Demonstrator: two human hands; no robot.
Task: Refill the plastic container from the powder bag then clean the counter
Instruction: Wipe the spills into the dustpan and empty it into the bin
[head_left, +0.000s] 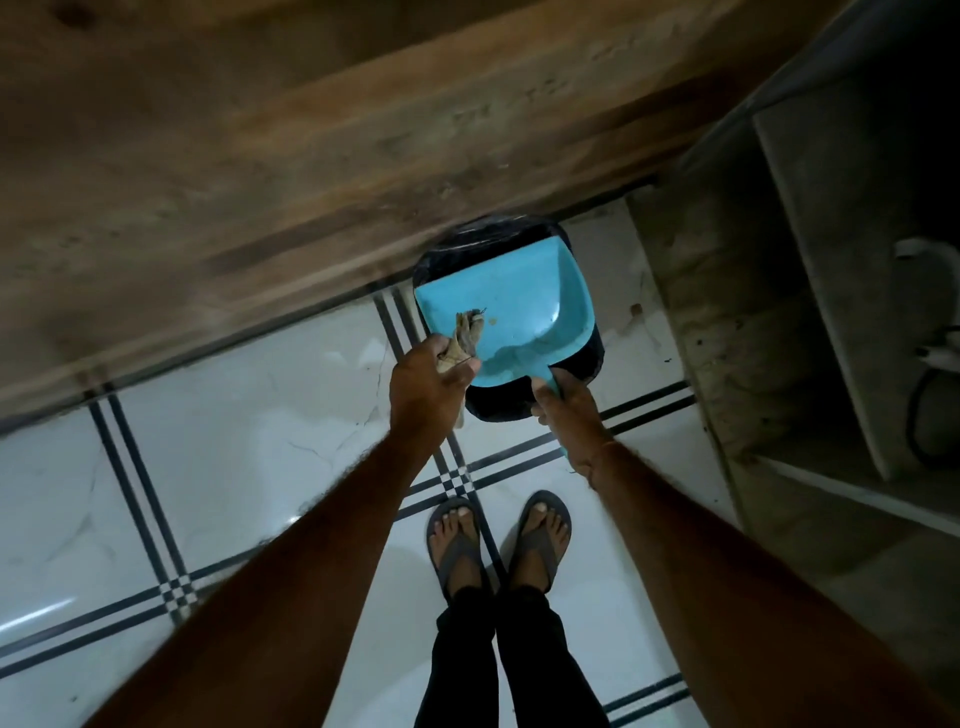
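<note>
A turquoise dustpan (519, 306) is held over a black bin (483, 239) that stands on the floor against the wooden counter's front. My right hand (563, 410) grips the dustpan's handle from below. My left hand (431, 384) is closed on a small tan brush or rag (465, 335), whose tip rests on the dustpan's left inner edge. A few crumbs lie in the pan. The plastic container and the powder bag are out of view.
The wooden counter (260, 156) fills the top of the view. White floor tiles (234, 441) with dark stripes lie below. A grey concrete shelf unit (810, 291) stands on the right. My feet in sandals (498, 540) are just behind the bin.
</note>
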